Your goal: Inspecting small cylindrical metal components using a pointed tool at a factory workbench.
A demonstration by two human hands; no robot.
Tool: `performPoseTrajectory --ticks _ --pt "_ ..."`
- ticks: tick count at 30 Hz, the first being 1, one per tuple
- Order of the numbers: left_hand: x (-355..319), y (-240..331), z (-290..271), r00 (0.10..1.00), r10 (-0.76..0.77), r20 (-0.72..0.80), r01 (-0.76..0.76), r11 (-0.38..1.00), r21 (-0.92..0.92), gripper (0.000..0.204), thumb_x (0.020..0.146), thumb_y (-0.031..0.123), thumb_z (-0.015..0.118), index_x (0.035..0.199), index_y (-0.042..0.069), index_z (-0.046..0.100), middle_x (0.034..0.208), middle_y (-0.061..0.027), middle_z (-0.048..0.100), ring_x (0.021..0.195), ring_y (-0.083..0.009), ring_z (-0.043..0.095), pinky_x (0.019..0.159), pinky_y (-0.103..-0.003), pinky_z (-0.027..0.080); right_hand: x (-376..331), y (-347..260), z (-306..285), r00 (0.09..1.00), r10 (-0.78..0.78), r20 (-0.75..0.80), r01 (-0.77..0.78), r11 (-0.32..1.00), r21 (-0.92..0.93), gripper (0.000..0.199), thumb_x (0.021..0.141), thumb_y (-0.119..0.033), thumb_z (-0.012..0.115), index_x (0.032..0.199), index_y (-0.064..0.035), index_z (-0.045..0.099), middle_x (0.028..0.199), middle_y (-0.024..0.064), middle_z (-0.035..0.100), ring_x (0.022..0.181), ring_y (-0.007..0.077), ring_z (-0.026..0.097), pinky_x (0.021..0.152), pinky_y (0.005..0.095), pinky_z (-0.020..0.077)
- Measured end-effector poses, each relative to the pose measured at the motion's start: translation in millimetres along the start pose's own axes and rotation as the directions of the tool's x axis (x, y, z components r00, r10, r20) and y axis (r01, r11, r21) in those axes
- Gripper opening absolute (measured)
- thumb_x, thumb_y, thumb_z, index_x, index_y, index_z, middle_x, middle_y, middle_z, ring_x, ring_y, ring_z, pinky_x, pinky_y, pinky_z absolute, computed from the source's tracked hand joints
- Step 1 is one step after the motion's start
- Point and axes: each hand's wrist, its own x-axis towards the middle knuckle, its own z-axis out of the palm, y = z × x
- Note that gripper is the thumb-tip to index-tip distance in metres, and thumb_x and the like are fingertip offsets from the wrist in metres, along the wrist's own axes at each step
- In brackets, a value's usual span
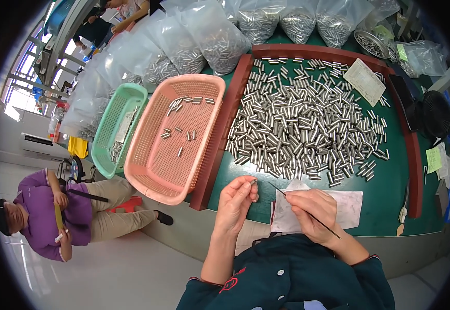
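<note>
My left hand is closed in a pinch near the front edge of the green table. Between its thumb and fingertips is a small metal pin, mostly covered by the fingers. My right hand grips a thin dark rod, its tip pointing toward the left hand, a short gap from the pin. Under the right hand lies a stained white cloth. Beyond both hands, a large heap of short metal pins spreads over the table.
Dark red wooden rails border the heap. A pink basket with several pins and a green basket stand left. Bags of pins line the back. A paper slip and a black fan are right. A person is at left.
</note>
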Motion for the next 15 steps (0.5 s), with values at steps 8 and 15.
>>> performPoseTrajectory --ticks 8,15 --pt "-0.4 0.3 2.0 1.000 -0.001 -0.010 0.001 1.000 0.018 0.017 0.087 0.013 0.056 0.099 0.000 0.056 0.075 -0.0026 0.052 0.066 -0.0090 0.046 0.061 -0.023 0.037 0.4 0.0 0.0 1.000 -0.010 0.029 0.010 1.000 0.008 0.018 0.071 0.001 0.065 0.089 0.0011 0.061 0.083 0.0117 0.064 0.068 0.0234 0.062 0.057 0.0297 0.0456" --pt "-0.7 1.6 1.9 1.000 0.006 -0.004 -0.006 1.000 0.024 0.023 0.090 0.016 0.051 0.104 -0.002 0.054 0.071 -0.0022 0.050 0.063 -0.0091 0.045 0.059 -0.023 0.036 -1.7 -0.3 -2.6 1.000 0.019 0.014 -0.019 1.000 -0.010 0.018 0.071 0.001 0.065 0.089 0.0013 0.061 0.083 0.0121 0.064 0.067 0.0238 0.061 0.058 0.0294 0.0456"
